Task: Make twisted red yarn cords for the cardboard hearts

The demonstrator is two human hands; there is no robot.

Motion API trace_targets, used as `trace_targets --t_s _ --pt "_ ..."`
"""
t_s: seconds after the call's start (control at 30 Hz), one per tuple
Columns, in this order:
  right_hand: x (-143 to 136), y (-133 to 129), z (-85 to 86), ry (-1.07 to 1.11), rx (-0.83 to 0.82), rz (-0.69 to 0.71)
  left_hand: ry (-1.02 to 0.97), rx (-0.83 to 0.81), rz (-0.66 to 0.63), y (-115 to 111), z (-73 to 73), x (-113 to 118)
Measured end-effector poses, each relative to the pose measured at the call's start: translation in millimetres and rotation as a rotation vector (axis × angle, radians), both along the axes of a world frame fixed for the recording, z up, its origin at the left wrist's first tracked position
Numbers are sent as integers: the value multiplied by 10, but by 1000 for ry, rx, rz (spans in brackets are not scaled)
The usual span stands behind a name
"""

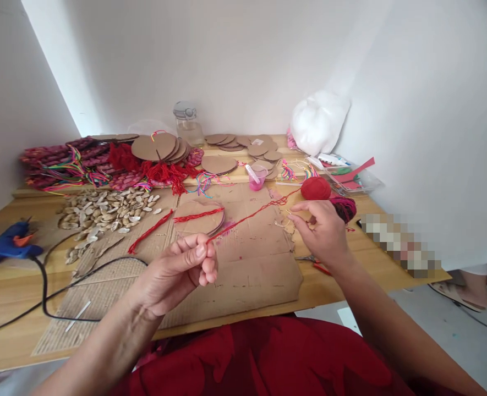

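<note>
Yarn [249, 216] was pinched in L hand [182, 265] fingers, strung over cardboard [260, 242] twd. red ball [315, 188]; R hand [324, 226] fingers were held narrow, contents unclear. Drawing-out seemed in hand; even tension was prob. called for.

Single head-worn cam, wide view, facing forward and down across wooden table [4, 291]; left hand [185, 264], right hand [321, 225] mid-frame, near lens; white wall [235, 60] beyond.

And it's a craft workspace: glue gun [10, 245] far left, cardboard discs [218, 164] mid-frame, yarn ball [315, 188] right of centre!
</note>
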State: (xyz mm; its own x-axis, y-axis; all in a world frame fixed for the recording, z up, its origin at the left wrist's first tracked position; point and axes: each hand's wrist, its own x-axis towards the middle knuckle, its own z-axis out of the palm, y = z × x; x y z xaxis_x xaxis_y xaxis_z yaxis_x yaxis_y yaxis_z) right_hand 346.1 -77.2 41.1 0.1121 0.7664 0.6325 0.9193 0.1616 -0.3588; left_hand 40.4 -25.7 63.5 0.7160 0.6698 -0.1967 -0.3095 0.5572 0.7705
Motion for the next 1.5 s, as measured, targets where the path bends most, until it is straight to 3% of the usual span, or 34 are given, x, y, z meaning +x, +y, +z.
trace_targets --t_s 0.13,0.3,0.43,0.57,0.7,0.8,0.93,1.03,1.13,1.37,1.5 --pt "275 61 -117 -251 -336 -108 4 12 45 43 -27 -35" --pt "198 186 -239 -337 -440 -74 52 -5 70 37 -87 -72" --pt "144 322 -237 -376 -475 -53 65 -20 95 19 -99 -112" --pt "223 284 -56 -361 -454 -53 83 -26 115 10 -111 -138" --pt "420 -28 285 -279 -372 -136 100 -32 128 19 -131 -140" --pt "577 -248 389 -217 -444 -151 129 -41 147 31 -141 -119" --pt "685 -312 154 -243 -591 -156 145 -42 147 22 -141 -95" --pt "692 -264 -83 -255 -623 -168 134 -43 134 -10 -122 -102" --pt "666 -232 -187 -264 -629 -183 140 -59 132 -42 -96 -119" --pt "584 -278 -146 -252 -587 -177 155 -52 168 -67 -70 -110" --pt "687 -408 31 -133 -518 -231 165 -58 160 -61 -49 -124"
